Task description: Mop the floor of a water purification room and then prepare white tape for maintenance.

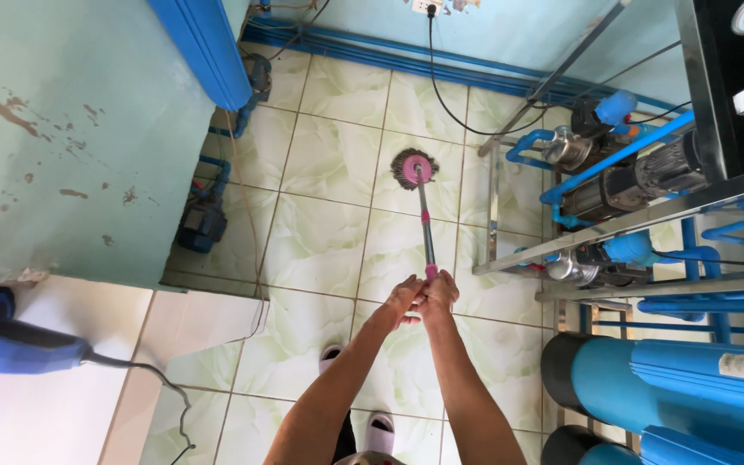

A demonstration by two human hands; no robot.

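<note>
Presently we hold a mop out ahead of us over a tiled floor, and we list the scene from left to right.

- Pale green wall panel [71, 138], chipped in brown patches, filling the left side.
- Dark blue pump [202, 226] on the floor at that panel's foot, with blue piping above it.
- Black cable [152, 379] trailing across the floor at lower left.
- Our left hand [405, 297], closed round the top of the mop handle.
- Mop head [413, 169], a round tuft of dark strands with a pink hub, resting on the green marbled floor tiles [320, 241] well ahead of our feet.
- Mop handle [424, 226], grey with pink collars, running straight from the head back to our hands.
- Our right hand [439, 291], closed round the same handle, touching the left.
- Steel frame [639, 220] carrying pumps and blue pipes, just right of the handle.
- Blue cylinders [691, 379] lying at lower right.

We judge the step in hand to be the mopping stroke itself, at full reach. The next move, as we judge it, calls for a firm two-handed grip, drawing the head along the tiles without striking the steel frame or the wall cable.
</note>
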